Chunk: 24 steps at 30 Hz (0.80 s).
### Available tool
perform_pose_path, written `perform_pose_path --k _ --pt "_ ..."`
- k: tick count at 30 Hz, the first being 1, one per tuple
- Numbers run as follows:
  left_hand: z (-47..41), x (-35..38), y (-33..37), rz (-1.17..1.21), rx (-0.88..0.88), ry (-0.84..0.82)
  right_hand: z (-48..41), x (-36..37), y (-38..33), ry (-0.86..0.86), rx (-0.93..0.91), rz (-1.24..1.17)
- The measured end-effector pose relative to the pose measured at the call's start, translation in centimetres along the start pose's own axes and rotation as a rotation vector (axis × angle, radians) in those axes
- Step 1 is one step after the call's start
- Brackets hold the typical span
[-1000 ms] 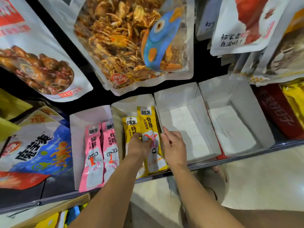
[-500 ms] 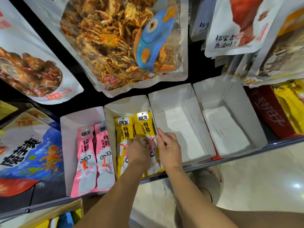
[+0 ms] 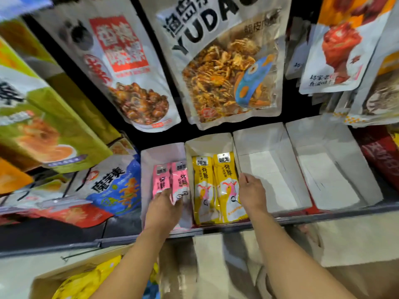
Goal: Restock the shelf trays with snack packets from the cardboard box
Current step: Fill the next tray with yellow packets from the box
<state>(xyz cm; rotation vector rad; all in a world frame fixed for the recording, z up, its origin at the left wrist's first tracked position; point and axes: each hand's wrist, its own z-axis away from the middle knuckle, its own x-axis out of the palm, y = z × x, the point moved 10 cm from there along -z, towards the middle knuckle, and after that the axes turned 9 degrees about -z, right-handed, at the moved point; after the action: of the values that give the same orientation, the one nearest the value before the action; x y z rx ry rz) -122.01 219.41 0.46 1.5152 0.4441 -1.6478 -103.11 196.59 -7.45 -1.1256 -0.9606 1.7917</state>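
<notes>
Four white paper trays sit side by side on the shelf. The leftmost tray (image 3: 149, 160) holds two pink snack packets (image 3: 170, 180). The second tray (image 3: 207, 143) holds two yellow snack packets (image 3: 216, 186). My left hand (image 3: 164, 210) rests on the lower ends of the pink packets, fingers lying flat over them. At the right edge of the yellow packets my right hand (image 3: 251, 193) touches them with relaxed fingers, beside the tray wall. The cardboard box (image 3: 71, 277) stands below at the bottom left, with yellow packets inside.
Two more white trays (image 3: 272, 169) (image 3: 336, 169) on the right hold nothing. Large snack bags hang above the trays. A blue bag (image 3: 114, 186) and red packs lie left of the trays. The metal shelf edge (image 3: 323, 214) runs in front.
My left hand moved from the yellow packets to the pink packets in the left tray. My right hand stayed at the yellow packets' right side. The camera tilted up and to the left.
</notes>
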Motion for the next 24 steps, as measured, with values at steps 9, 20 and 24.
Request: perform_pose_path --k 9,20,24 --pt "5.2 -4.7 -11.1 -0.066 -0.107 0.07 9.4 6.7 -6.5 0.024 -0.245 0.421" --pt "14.0 -3.7 -27.7 0.013 -0.486 0.005 21.4 21.8 -8.3 -0.48 -0.52 0.669" --pt "17.6 -2.1 -32.6 0.048 -0.625 -0.049 25.5 26.3 -7.8 -0.611 -0.628 0.732"
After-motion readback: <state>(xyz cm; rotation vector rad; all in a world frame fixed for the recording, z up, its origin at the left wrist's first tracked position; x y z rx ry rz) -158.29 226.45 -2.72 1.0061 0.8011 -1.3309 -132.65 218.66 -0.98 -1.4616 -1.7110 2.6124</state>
